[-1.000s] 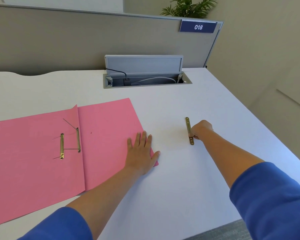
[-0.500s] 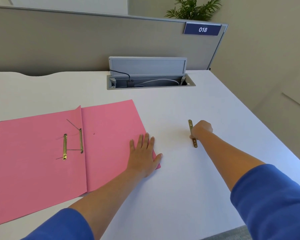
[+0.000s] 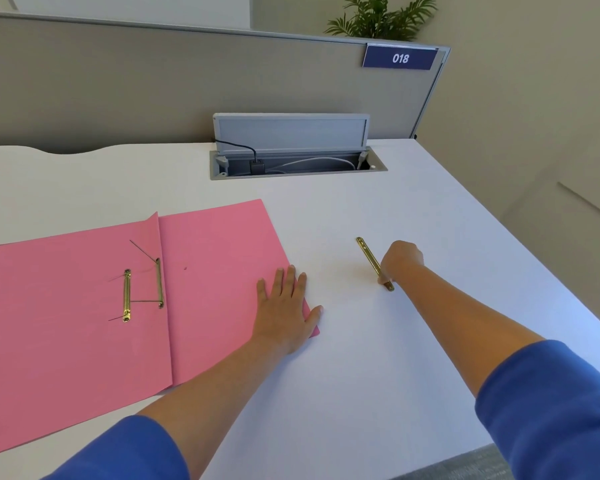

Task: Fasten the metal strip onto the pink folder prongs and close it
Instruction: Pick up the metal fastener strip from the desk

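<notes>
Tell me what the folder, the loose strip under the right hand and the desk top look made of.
Pink folder: thin matte card, judging by its curling centre flap. Metal strip: brass-coloured metal, probably, with a shiny glint and a punched hole at its far end. Desk: smooth white laminate, apparently; its core is not visible.

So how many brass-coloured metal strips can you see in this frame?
3. Two lie on the open pink folder: one left of the fold, one beside the fold. The third is on the white desk under the right hand. None seems hidden.
</notes>
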`<state>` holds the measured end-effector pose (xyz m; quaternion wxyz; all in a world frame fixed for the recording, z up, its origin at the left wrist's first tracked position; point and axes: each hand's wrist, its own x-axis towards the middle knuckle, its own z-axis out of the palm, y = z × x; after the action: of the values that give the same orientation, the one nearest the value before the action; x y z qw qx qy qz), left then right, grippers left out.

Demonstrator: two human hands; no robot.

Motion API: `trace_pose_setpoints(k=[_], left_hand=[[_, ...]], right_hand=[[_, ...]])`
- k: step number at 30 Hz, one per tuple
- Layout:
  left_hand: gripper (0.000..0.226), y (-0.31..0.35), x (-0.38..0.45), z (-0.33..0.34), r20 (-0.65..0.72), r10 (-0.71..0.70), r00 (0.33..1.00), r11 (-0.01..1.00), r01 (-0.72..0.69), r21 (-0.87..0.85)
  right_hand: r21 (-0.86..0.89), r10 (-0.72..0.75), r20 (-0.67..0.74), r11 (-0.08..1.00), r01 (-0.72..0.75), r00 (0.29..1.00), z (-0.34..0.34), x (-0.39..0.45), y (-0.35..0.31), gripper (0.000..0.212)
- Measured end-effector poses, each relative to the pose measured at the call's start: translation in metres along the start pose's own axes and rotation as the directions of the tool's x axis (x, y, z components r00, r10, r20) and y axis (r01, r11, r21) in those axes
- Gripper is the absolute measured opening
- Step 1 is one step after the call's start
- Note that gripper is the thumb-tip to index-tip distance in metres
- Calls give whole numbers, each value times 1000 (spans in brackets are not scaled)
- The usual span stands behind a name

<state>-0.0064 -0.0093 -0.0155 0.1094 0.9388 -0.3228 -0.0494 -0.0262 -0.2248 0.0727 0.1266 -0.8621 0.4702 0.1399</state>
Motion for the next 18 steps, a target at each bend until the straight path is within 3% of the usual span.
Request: trace_pose_setpoints(k=[6, 18], left_hand=[[73, 0, 0, -1, -1, 2, 1000, 1000, -2, 2], [73, -1, 0, 1, -8, 4, 1000, 1000, -5, -9]], right_hand=[[8, -68, -89, 998, 69, 994, 3, -2, 2, 33], [41, -36, -33, 998, 38, 999, 3, 0, 4, 32]])
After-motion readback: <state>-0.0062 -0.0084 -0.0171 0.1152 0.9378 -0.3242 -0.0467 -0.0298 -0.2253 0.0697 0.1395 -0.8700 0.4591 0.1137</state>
